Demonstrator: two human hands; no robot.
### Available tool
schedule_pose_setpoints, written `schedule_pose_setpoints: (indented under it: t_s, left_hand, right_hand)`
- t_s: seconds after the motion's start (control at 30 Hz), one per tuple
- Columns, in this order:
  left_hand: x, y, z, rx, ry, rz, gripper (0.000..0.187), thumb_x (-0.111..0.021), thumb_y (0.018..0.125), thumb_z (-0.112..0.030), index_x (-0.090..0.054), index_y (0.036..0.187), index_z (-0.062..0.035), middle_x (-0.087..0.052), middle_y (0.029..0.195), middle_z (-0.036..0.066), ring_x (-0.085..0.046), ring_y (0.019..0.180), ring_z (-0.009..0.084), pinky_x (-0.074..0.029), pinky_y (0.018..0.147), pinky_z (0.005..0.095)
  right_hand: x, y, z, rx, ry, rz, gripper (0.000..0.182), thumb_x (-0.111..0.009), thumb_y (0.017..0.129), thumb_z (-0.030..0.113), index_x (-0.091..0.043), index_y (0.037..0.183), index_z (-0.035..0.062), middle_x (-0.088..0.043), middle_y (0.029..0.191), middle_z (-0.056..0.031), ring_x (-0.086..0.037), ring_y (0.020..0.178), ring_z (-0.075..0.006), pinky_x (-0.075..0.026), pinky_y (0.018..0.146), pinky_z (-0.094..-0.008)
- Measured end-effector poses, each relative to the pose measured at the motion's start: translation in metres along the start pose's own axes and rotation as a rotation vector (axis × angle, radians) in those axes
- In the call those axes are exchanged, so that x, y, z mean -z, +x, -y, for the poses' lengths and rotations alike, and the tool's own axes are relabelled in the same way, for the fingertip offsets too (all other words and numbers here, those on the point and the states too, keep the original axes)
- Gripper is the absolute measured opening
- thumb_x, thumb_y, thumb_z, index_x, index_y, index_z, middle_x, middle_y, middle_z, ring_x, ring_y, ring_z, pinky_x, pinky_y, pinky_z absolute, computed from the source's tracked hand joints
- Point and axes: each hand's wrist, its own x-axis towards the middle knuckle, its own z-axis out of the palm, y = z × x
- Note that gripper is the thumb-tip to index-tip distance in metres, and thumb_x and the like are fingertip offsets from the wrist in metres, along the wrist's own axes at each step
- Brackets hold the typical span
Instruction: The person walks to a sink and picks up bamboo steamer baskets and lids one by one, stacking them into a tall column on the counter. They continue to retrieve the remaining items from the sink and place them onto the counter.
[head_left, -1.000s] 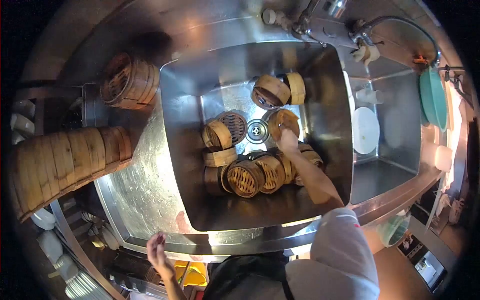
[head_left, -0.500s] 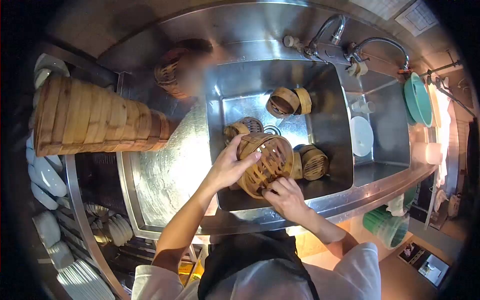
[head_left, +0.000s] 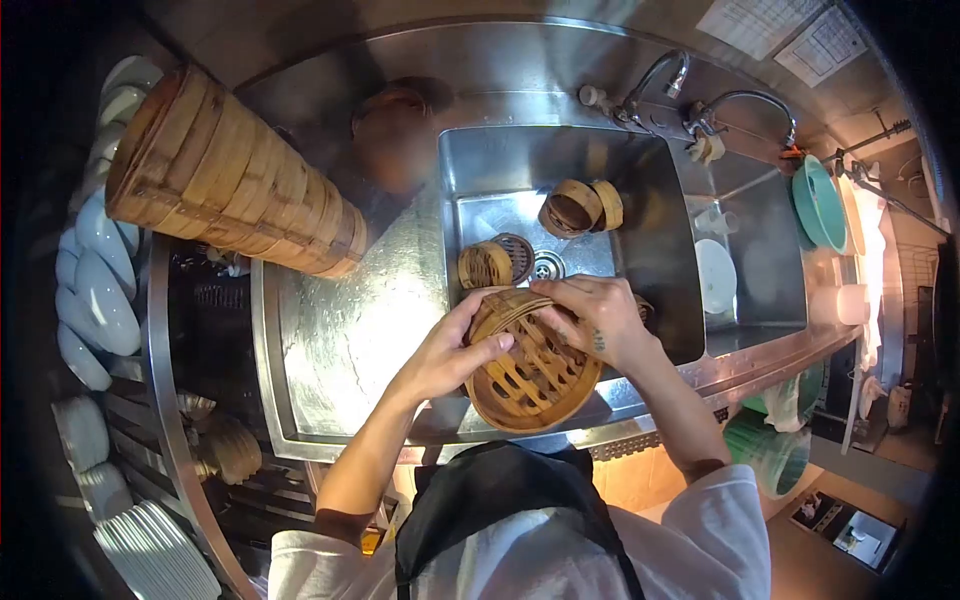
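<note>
Over the front edge of the sink I hold a round bamboo steamer basket [head_left: 530, 375], tilted so that its slatted base faces me. My left hand [head_left: 445, 355] grips its left side, with the thumb across the rim. My right hand [head_left: 600, 318] has its fingers bent over the upper right rim; the fingertips are partly hidden. Beyond them, smaller steamer baskets [head_left: 572, 208] lie in the sink basin [head_left: 490, 210]. Another small steamer [head_left: 485, 266] rests near the drain [head_left: 548, 264].
A tall stack of bamboo steamers [head_left: 240, 180] leans at the left by the wet drainboard [head_left: 350, 340]. Two faucets [head_left: 655, 85] are mounted behind the sinks. A white round lid or plate [head_left: 715, 275] sits in the right basin. White dishes [head_left: 100, 260] fill the left shelf.
The steamer basket has turned and come closer to me. My right hand has moved from its lower edge to its upper right rim.
</note>
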Motion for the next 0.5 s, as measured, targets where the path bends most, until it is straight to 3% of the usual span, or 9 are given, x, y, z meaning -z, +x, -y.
schedule_pose_setpoints:
  t_s: [0.2,0.3,0.4,0.5]
  left_hand:
    - [-0.009,-0.005,0.008,-0.05,-0.192,-0.108,0.052,-0.055,0.078,-0.011,-0.039,0.126,-0.003,-0.049,0.115,0.012,-0.044,0.11,0.019,-0.032,0.096,0.0302]
    - [-0.005,-0.005,0.008,0.034,-0.177,-0.04,0.056,-0.05,0.072,-0.009,-0.039,0.127,-0.0043,-0.047,0.118,0.012,-0.042,0.112,0.0192,-0.03,0.097,0.0297]
    - [-0.007,-0.006,0.011,0.059,-0.141,-0.064,0.059,-0.047,0.069,-0.008,-0.039,0.126,-0.0041,-0.046,0.12,0.011,-0.042,0.112,0.0202,-0.03,0.097,0.0294]
    - [-0.01,-0.006,0.012,0.067,-0.279,-0.06,0.067,-0.047,0.064,-0.017,-0.037,0.128,-0.002,-0.045,0.121,0.015,-0.043,0.113,0.0236,-0.032,0.098,0.0334]
  right_hand:
    - [-0.002,0.003,0.003,-0.042,-0.081,0.087,0.024,-0.058,0.082,0.031,-0.06,0.085,0.0073,-0.061,0.064,-0.0115,-0.06,0.057,-0.0288,-0.047,0.051,-0.0373]
    - [-0.003,0.005,0.005,-0.037,-0.144,0.144,0.023,-0.056,0.083,0.03,-0.058,0.085,0.0075,-0.058,0.058,-0.012,-0.06,0.056,-0.0297,-0.047,0.049,-0.0385]
    - [-0.005,0.006,0.003,-0.066,-0.202,0.237,0.018,-0.061,0.079,0.024,-0.063,0.088,0.0084,-0.061,0.065,-0.0121,-0.06,0.058,-0.0288,-0.048,0.053,-0.0365]
    - [-0.007,0.002,0.008,-0.065,-0.173,0.193,0.02,-0.057,0.082,0.027,-0.057,0.089,0.0083,-0.058,0.057,-0.0127,-0.061,0.059,-0.0305,-0.047,0.051,-0.04]
